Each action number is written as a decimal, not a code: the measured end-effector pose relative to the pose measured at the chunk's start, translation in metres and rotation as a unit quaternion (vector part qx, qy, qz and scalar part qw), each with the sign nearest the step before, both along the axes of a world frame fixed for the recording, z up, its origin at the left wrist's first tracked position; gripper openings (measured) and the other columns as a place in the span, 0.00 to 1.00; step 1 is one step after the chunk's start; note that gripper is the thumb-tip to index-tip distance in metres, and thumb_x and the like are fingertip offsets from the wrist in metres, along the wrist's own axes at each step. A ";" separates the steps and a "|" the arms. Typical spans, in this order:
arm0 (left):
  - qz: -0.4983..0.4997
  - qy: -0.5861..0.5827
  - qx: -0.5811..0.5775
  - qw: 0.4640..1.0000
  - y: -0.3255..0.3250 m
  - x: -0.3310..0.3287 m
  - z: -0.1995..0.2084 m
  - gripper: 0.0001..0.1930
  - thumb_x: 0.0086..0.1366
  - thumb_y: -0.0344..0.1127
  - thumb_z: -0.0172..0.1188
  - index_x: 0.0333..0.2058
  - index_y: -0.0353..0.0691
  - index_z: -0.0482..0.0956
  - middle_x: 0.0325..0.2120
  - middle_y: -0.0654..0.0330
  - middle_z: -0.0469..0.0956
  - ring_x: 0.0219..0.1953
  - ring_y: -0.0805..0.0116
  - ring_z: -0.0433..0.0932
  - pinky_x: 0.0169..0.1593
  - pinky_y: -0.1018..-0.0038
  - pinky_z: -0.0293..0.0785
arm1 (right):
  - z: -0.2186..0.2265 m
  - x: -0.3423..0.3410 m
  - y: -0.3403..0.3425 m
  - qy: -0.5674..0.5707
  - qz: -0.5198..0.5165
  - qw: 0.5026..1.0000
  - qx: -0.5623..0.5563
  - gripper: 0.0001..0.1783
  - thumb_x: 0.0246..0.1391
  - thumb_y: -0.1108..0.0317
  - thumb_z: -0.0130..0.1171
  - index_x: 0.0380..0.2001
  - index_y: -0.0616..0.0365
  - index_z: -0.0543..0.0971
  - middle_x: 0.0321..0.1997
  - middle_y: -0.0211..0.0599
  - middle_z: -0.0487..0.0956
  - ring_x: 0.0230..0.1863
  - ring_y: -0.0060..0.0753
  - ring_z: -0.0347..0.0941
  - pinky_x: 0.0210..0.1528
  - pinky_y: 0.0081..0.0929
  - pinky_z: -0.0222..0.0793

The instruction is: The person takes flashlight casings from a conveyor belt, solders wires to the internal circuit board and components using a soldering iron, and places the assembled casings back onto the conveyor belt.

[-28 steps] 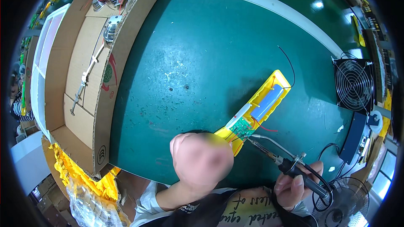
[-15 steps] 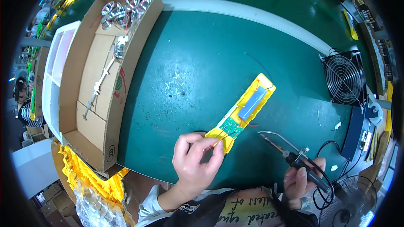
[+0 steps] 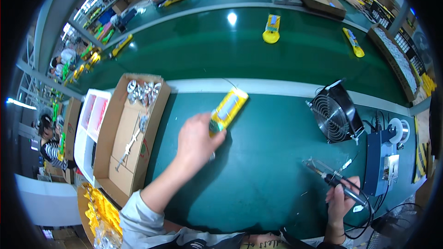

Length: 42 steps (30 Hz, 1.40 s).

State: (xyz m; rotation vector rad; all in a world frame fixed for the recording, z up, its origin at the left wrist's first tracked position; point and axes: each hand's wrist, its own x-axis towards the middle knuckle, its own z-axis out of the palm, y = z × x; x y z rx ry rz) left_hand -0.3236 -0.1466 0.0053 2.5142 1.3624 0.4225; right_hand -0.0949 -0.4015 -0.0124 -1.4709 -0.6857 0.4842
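My left hand (image 3: 196,143) is closed round the near end of a yellow plastic housing (image 3: 237,100), held over the far part of the green worktable. A bluish battery (image 3: 227,107) lies in its open side, and a green circuit board (image 3: 213,128) is partly covered by my fingers. A thin wire sticks out past the far end. Over at the right, my right hand (image 3: 339,203) grips a soldering iron (image 3: 333,180) by its dark handle. Its tip points up and left, apart from the housing, with a thin metal tube running alongside.
On the left stand a cardboard box (image 3: 125,133) with silver reflectors (image 3: 144,92) and a white divided tray (image 3: 84,140). A black fan (image 3: 333,116) and a soldering station (image 3: 376,159) with a solder spool (image 3: 404,131) are at right. Beyond the rail, a green conveyor (image 3: 198,50) carries yellow housings (image 3: 271,34); co-workers sit behind.
The view has tilted up, bringing the conveyor and co-workers into sight. My left hand has carried the housing away from my body toward the far rail. My right hand keeps the soldering iron.
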 end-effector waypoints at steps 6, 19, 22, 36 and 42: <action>0.101 -0.007 0.029 0.994 0.146 0.068 -0.001 0.18 0.45 0.42 0.61 0.26 0.32 0.72 0.25 0.48 0.74 0.29 0.52 0.74 0.33 0.63 0.70 | 0.004 -0.007 0.005 0.053 0.036 0.998 -0.015 0.13 0.47 0.69 0.51 0.29 0.62 0.58 0.14 0.35 0.66 0.11 0.19 0.62 0.12 0.13 0.58; 0.235 0.004 0.049 0.971 0.246 0.150 -0.027 0.21 0.45 0.43 0.62 0.34 0.33 0.71 0.36 0.47 0.71 0.41 0.52 0.69 0.42 0.65 0.69 | 0.012 0.007 0.002 0.047 -0.005 0.998 -0.045 0.10 0.49 0.69 0.53 0.28 0.61 0.63 0.15 0.33 0.70 0.14 0.18 0.63 0.19 0.15 0.60; 0.034 -0.157 0.313 0.936 0.231 0.162 -0.027 0.24 0.45 0.44 0.61 0.35 0.32 0.68 0.35 0.47 0.68 0.41 0.51 0.66 0.45 0.65 0.64 | 0.012 0.008 0.004 0.040 -0.008 0.998 -0.039 0.10 0.49 0.69 0.53 0.28 0.61 0.63 0.15 0.34 0.70 0.14 0.19 0.63 0.19 0.15 0.60; 0.032 0.007 0.039 0.999 0.191 0.226 -0.045 0.17 0.48 0.38 0.56 0.34 0.32 0.71 0.34 0.45 0.69 0.38 0.49 0.68 0.41 0.62 0.68 | 0.016 0.009 0.004 0.016 -0.027 0.999 -0.007 0.07 0.49 0.73 0.52 0.28 0.61 0.64 0.14 0.32 0.68 0.13 0.19 0.62 0.17 0.14 0.59; -0.023 0.050 0.016 0.998 0.136 0.133 -0.019 0.16 0.50 0.39 0.56 0.35 0.35 0.68 0.30 0.44 0.70 0.31 0.48 0.70 0.37 0.61 0.68 | 0.013 0.004 0.003 0.016 -0.017 1.000 0.012 0.05 0.49 0.74 0.50 0.28 0.61 0.65 0.14 0.32 0.67 0.13 0.19 0.61 0.16 0.14 0.59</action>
